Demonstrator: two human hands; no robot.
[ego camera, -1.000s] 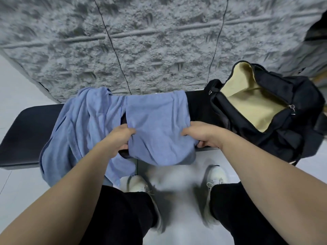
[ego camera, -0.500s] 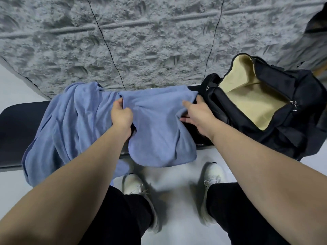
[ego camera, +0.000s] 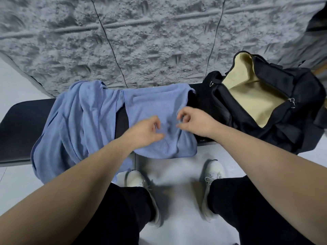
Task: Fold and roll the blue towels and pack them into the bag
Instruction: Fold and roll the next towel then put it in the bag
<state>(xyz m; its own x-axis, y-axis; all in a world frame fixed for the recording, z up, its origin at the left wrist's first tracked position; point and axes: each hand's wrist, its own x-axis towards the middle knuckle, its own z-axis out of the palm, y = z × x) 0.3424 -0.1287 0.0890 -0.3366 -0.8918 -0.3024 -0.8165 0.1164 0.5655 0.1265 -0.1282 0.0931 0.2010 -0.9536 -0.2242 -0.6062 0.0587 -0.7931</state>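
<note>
Head view: the left hand point(ego camera: 146, 132) hangs over the middle of the towel point(ego camera: 155, 110), fingers curled loosely, tips close to the cloth; whether they pinch it I cannot tell, the hand is blurred. The right hand point(ego camera: 193, 122) sits just beside it, thumb and forefinger bent toward each other at the towel's right edge, seemingly nipping a bit of cloth there, though that is not sharp either. Both forearms reach in from below.

The towel under them lies fairly flat across the black bench point(ego camera: 23, 121), its near edge drooping over the front. A second towel point(ego camera: 70, 124) lies crumpled to the left of it, touching it at the back, and spills down over the bench front as well.

To the right on the bench stands the bag point(ego camera: 300, 96), black, zip open, its tan lining showing. It sits near the flat towel with a strip of bench between.

Below, white shoes point(ego camera: 214, 169) stand on a pale floor point(ego camera: 177, 230), and a rough grey wall point(ego camera: 141, 41) rises behind the bench.
</note>
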